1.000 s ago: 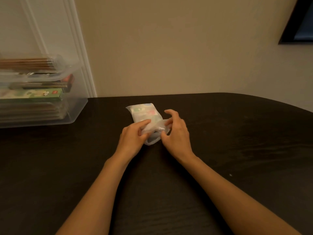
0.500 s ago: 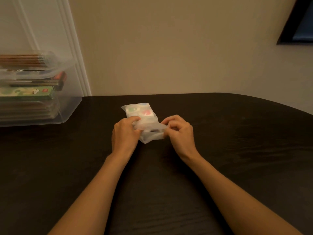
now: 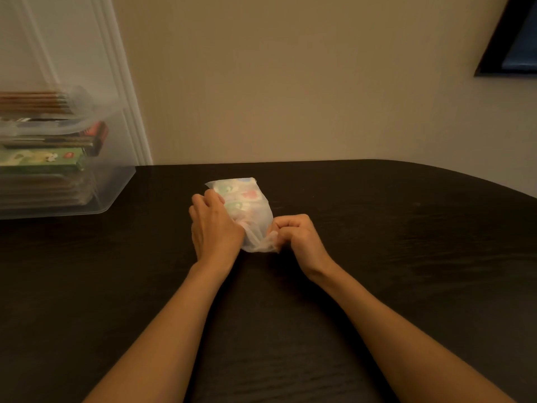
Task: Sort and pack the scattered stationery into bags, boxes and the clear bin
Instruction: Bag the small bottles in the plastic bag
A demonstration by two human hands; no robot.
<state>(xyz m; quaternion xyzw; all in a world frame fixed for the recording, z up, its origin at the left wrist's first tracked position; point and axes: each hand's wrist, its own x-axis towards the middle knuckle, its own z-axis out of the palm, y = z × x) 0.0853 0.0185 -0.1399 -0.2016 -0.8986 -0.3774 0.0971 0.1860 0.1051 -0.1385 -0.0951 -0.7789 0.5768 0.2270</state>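
Left hand (image 3: 216, 225) and right hand (image 3: 299, 237) grip the frosted bag (image 3: 251, 203) (clear bin (image 3: 116, 178) well left).

A bag (image 3: 245, 203) lies at the middle of the counter (image 3: 406, 257) between my hands. My left hand (image 3: 215, 225) holds its left side and my right hand (image 3: 299, 237) pinches its near end. The clear bin (image 3: 116, 181) stands far left on the counter, with boxes (image 3: 43, 164) stacked inside. A frame (image 3: 511, 45) hangs on the wall behind, far right.
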